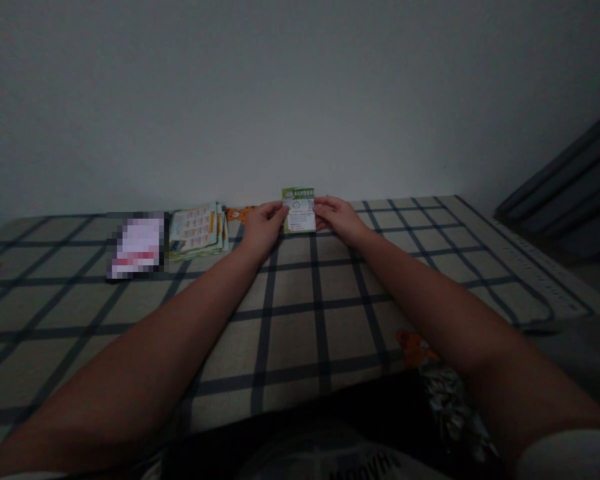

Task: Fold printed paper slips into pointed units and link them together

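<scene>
Both arms stretch forward over the checked mat. Between my hands, near the wall, a small green and white printed leaflet (pixel 300 212) is held up facing me. My left hand (pixel 265 225) grips its left edge, with the thumb on the front. My right hand (pixel 341 219) pinches the right edge in the same way; its other fingers are partly behind the leaflet. The print is too small to read. To the left of my left hand lies a stack of printed leaflets (pixel 197 229), with an orange and white grid on the top one.
A blurred-out white and pink item (pixel 139 247) lies left of the stack. The cream mat (pixel 290 333) with dark check lines and bear prints reaches a plain grey wall (pixel 300 100). Dark folded fabric (pixel 575 180) stands at the right.
</scene>
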Motion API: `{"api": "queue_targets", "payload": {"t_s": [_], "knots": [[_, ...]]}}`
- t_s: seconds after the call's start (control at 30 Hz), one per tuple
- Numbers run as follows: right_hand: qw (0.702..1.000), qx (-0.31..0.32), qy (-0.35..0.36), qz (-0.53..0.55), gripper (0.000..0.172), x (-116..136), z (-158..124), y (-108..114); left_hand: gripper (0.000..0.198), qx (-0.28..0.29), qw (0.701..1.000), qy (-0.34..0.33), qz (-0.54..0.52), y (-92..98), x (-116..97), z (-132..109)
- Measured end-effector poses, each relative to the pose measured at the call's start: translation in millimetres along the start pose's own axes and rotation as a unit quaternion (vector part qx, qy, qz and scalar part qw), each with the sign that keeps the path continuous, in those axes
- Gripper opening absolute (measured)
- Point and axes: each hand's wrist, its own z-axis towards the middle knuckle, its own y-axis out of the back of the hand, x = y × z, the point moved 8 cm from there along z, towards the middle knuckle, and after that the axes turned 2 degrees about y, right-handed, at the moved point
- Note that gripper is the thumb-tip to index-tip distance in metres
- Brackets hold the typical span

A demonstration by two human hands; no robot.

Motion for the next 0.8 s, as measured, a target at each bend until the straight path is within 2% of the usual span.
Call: {"api": "queue_targets", "payload": {"t_s": [0.2,0.33,0.43,0.53,0.6,0.7,0.8], "knots": [[0.999,-0.025,0.025,-0.033,0.013,1.5,3.9,6.7,0.044,0.038,0.999,0.014,-0.014,-7.0,-3.1,-3.0],[0.999,-0.025,0.032,-0.032,0.014,-0.3,6.6,8.9,0.036,0.073,0.997,0.016,0.014,-11.4,-1.7,-3.4],[0.999,-0.005,0.035,-0.020,0.014,-0.7,5.5,5.8,0.032,0.060,0.998,0.013,0.000,-9.0,0.6,-1.1],[0.999,0.015,0.049,-0.011,0.032,2.2,2.7,2.9,0.030,0.029,0.998,0.032,-0.035,-5.6,5.4,2.1],[0.998,0.026,0.056,-0.009,0.036,4.1,1.1,1.3,0.033,0.001,0.997,0.051,-0.059,-3.0,8.4,3.6],[0.997,0.050,0.048,-0.022,0.033,4.2,-0.8,-3.4,0.040,-0.025,0.995,0.067,-0.072,-1.1,10.3,4.2],[0.997,0.051,0.030,-0.044,0.027,2.6,-2.2,-5.6,0.039,-0.022,0.995,0.067,-0.067,-1.7,9.8,4.2]]}}
